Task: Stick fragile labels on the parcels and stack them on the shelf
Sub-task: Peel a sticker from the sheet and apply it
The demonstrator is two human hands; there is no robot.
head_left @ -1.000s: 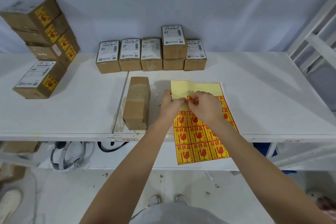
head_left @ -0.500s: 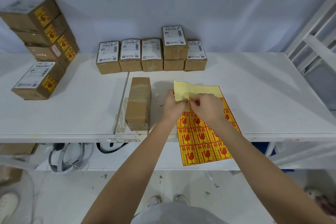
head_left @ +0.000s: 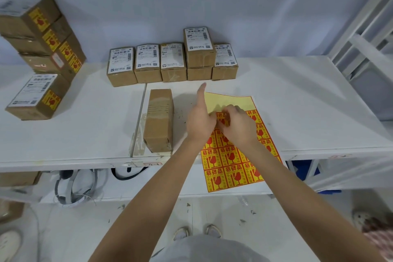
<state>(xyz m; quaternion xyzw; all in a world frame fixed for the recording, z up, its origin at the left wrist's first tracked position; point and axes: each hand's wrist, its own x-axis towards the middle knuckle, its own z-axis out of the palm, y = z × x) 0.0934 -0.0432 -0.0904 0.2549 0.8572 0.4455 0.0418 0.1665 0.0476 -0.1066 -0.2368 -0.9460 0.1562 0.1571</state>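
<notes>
A: How many parcels are there?

B: One brown parcel (head_left: pixel 159 120) lies alone near the front of the white table (head_left: pixel 308 100), just left of the hands. Far back by the wall there is a row of parcels (head_left: pixel 172 62). I count six: five on the table and one set on top of another. Each one I can see the top of has a white shipping label.

A: And on the far left?

B: A leaning stack of parcels (head_left: pixel 42 34) with yellow fragile stickers, about four, though I can't be sure. One more labelled parcel (head_left: pixel 36 97) lies on the table near that stack.

A: Where are the stickers?

B: One yellow label sheet (head_left: pixel 231 149) lies on the table and hangs over the near edge. Its far part is bare yellow.

A: What do the hands do?

B: Both arms reach forward. The left hand (head_left: pixel 201 120) rests on the sheet's left edge with one finger pointing straight away. The right hand (head_left: pixel 238 126) is curled, its fingertips pinching at a fragile label (head_left: pixel 221 118) on the sheet. I can't tell if the label is lifted.
</notes>
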